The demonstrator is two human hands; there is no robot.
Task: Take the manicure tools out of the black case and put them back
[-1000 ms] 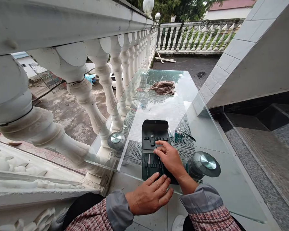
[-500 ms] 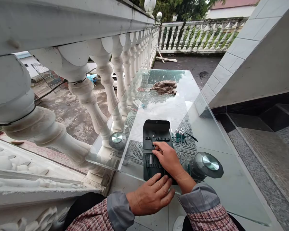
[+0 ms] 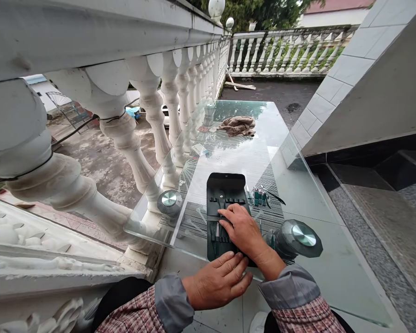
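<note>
An unfolded black tool case (image 3: 225, 182) with elastic loops lies on the glass table, slim metal tools (image 3: 217, 230) tucked in its near loops. My right hand (image 3: 241, 230) is over the middle of the case, thumb and forefinger pinched on a thin tool, mostly hidden by the fingers. Fingers stretched out, my left hand (image 3: 222, 280) rests against the near edge of the case. To the right of the case are several nail clippers (image 3: 259, 196) and a dark-handled tool (image 3: 275, 198).
The glass tabletop (image 3: 308, 194) stands on dark legs with round metal caps (image 3: 169, 199). A crumpled brown cloth (image 3: 237, 126) and a small card (image 3: 199, 149) lie farther back. White balusters (image 3: 154, 111) line the left; a tiled wall (image 3: 327, 88) slopes on the right.
My right hand has shifted slightly down and toward me over the case, its fingertips lower. My left hand stays at the near edge.
</note>
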